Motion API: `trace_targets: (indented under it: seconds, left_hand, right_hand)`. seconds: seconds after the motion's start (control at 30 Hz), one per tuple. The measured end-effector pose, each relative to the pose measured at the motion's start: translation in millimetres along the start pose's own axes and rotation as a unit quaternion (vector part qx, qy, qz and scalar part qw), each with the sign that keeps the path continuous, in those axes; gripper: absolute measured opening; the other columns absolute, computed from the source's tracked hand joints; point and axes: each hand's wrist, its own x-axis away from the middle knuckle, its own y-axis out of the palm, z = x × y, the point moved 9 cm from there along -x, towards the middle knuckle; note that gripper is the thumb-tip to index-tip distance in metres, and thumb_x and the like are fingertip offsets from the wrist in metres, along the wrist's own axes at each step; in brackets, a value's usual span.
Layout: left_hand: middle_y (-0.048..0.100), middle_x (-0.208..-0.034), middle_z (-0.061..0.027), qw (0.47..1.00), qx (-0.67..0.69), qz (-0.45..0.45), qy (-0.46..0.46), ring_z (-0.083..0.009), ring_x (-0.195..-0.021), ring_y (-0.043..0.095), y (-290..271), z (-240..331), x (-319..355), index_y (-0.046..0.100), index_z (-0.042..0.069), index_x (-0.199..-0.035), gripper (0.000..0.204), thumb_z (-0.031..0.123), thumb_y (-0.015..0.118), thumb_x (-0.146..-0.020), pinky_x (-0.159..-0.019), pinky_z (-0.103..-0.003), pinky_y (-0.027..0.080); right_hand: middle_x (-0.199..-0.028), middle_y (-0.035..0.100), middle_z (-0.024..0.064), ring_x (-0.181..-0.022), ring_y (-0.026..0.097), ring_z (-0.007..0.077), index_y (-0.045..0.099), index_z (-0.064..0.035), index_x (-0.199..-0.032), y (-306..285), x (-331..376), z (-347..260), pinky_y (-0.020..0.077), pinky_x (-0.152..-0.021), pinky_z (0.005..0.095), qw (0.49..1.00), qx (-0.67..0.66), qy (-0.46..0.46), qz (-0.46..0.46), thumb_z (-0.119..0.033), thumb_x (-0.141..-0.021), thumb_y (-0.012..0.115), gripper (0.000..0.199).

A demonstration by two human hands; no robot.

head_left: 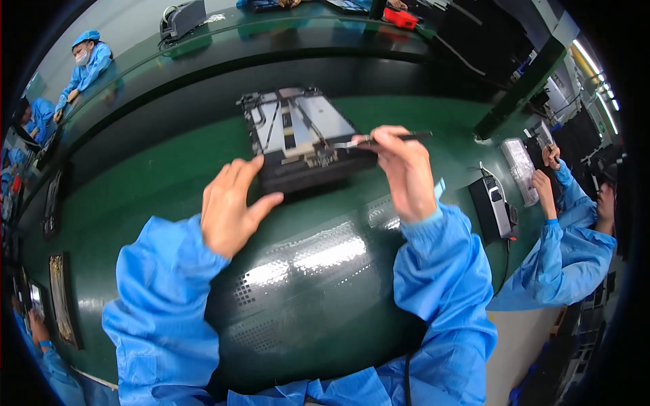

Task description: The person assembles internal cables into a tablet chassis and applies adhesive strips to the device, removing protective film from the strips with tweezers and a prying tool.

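An opened tablet-like device (317,108) lies on a dark block (318,174) ahead of me, showing silver panels, dark strips and small parts along its near edge. My left hand (233,206) grips the near left corner, fingers at the left side and thumb against the front. My right hand (405,162) pinches a pair of dark tweezers (414,137) above the near right part. Their silver tips reach in over the small parts of the device; whether they touch cannot be made out.
The green table (156,169) carries a long narrow tray (63,298) at left and a black-and-white boxy unit (493,206) with a cable at right. A co-worker (569,250) handles things beside a clear plastic tray (520,169). A green post (521,91) rises at the far right.
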Motion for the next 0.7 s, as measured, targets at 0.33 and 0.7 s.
trace_targets:
  seconds: [0.33,0.7]
  left_hand:
    - [0.05,-0.087,-0.0125,0.999,0.002,-0.015,0.039,-0.0258,-0.076,0.051,-71.1,76.6,67.6,0.053,-0.001,-0.099,0.054,-0.001,0.065,-0.047,-0.061,-0.033,0.044]
    - [0.052,-0.1,-0.0203,0.993,0.077,0.051,0.079,-0.033,-0.094,0.052,-97.6,91.5,78.8,0.051,-0.007,-0.097,0.051,-0.001,0.065,-0.048,-0.078,-0.036,0.045]
  right_hand:
    - [-0.075,0.057,0.0155,-0.083,0.054,0.028,0.053,-0.0008,-0.078,23.7,110.1,-56.8,0.0358,-0.083,0.039,0.999,-0.038,-0.032,-0.012,-0.008,-0.075,0.049,0.009]
    - [-0.075,0.059,0.0246,-0.073,0.059,0.0327,0.053,0.006,-0.075,90.3,146.6,-97.9,0.042,-0.074,0.0422,0.962,0.037,-0.23,-0.146,-0.001,-0.065,0.051,0.013]
